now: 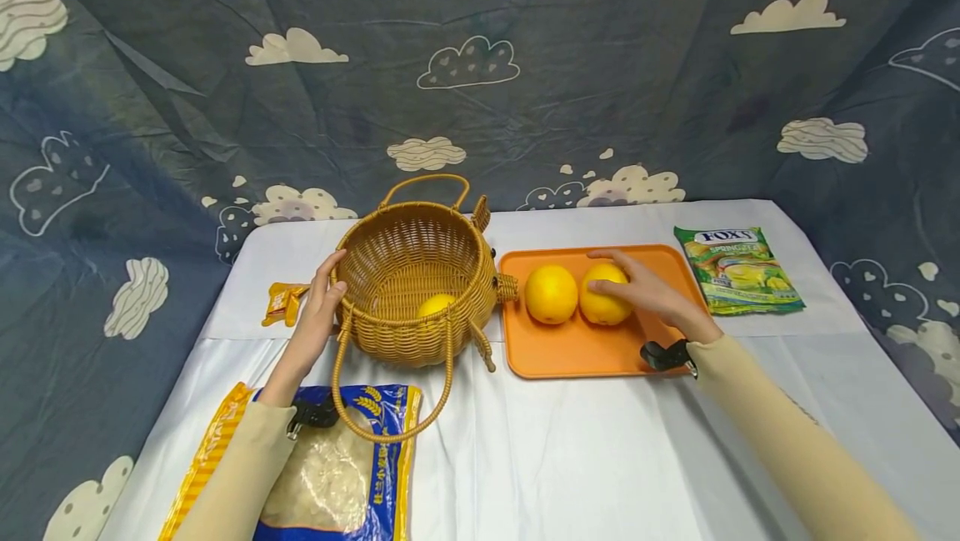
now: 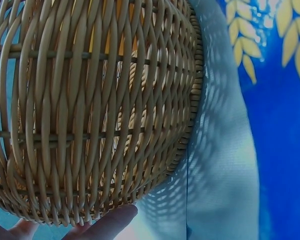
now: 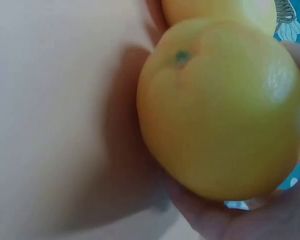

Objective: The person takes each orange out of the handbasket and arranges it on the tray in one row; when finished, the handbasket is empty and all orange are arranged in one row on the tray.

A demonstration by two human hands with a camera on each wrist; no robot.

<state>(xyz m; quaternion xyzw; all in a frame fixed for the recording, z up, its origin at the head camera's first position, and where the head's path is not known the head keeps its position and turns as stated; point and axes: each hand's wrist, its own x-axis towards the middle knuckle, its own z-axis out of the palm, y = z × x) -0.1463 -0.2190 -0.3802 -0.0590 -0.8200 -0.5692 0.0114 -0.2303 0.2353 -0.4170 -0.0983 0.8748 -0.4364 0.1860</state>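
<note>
My left hand holds the left side of an animal-shaped wicker basket at its rim. In the left wrist view, fingertips touch the woven wall from outside. Inside the basket lies a yellow fruit, partly hidden behind the rim. My right hand grips the right-hand orange, thumb and fingers spread around it. In the right wrist view this orange shows its green stem spot. A second orange sits directly to its left; both are over the orange tray.
The basket's front handle hangs over a blue and yellow bag with a clear window. Small orange-wrapped packets lie left of the basket. A green FOX'S candy bag lies right of the tray. A cloud-patterned cloth hangs behind the table.
</note>
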